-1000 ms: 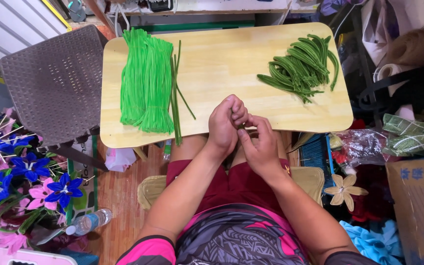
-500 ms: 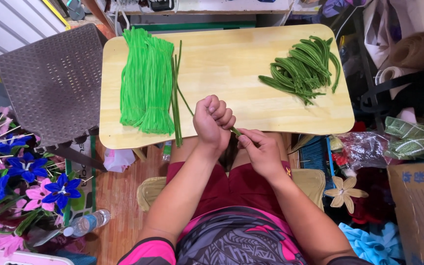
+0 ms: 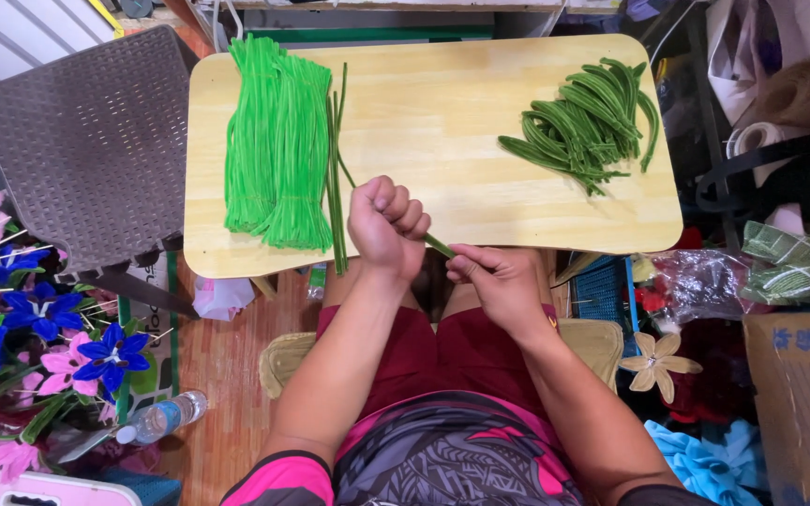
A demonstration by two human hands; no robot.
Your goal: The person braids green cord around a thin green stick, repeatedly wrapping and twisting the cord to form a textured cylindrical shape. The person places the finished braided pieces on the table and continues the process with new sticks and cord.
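Right now my left hand is fisted around a green stem at the desk edge, right hand fingers pinching its lower end; best to keep tension steady and the wrap tight.

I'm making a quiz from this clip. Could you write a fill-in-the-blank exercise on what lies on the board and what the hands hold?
1. The bright green fuzzy stems lie on the ____ side of the pale wooden board.
2. The pile of bent stems on the other side is ____ green.
3. The left hand is closed in a ____ around a thin green stem.
4. The right hand pinches that stem's ____ end.

Missing words: left; dark; fist; lower
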